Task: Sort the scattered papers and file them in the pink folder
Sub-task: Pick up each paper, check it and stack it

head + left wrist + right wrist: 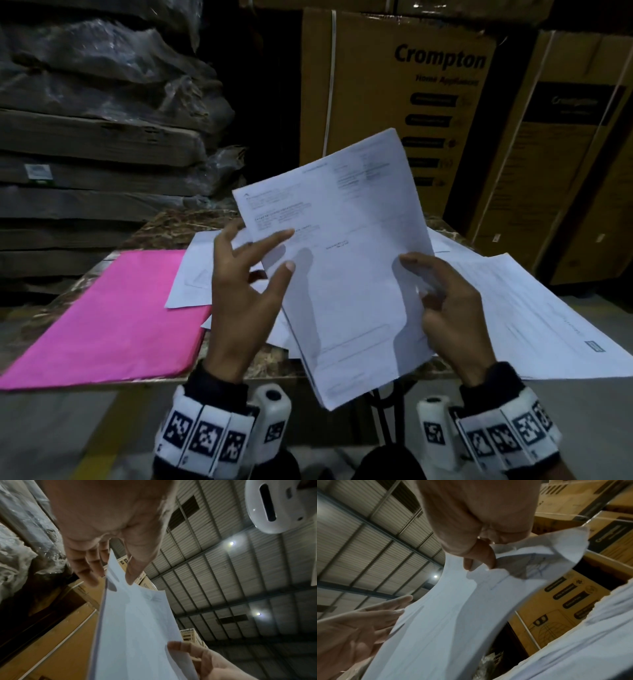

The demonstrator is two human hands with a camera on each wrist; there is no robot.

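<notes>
Papers (342,260): small stack held upright above table (164,233), pinched by right hand (452,318); left hand (246,294) fingers spread, steadying edge. More sheets (534,308) loose on table. Pink folder (113,318) closed alongside; filing not begun.

Print on held sheets (342,260): too small for me to read.
Loose papers (534,308): partly hidden behind them.
Pink folder (113,318): corner cut off at my left edge.

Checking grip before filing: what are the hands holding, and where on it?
A small stack of papers. The right hand pinches its right edge; the left hand touches its left edge with straight fingers.
</notes>
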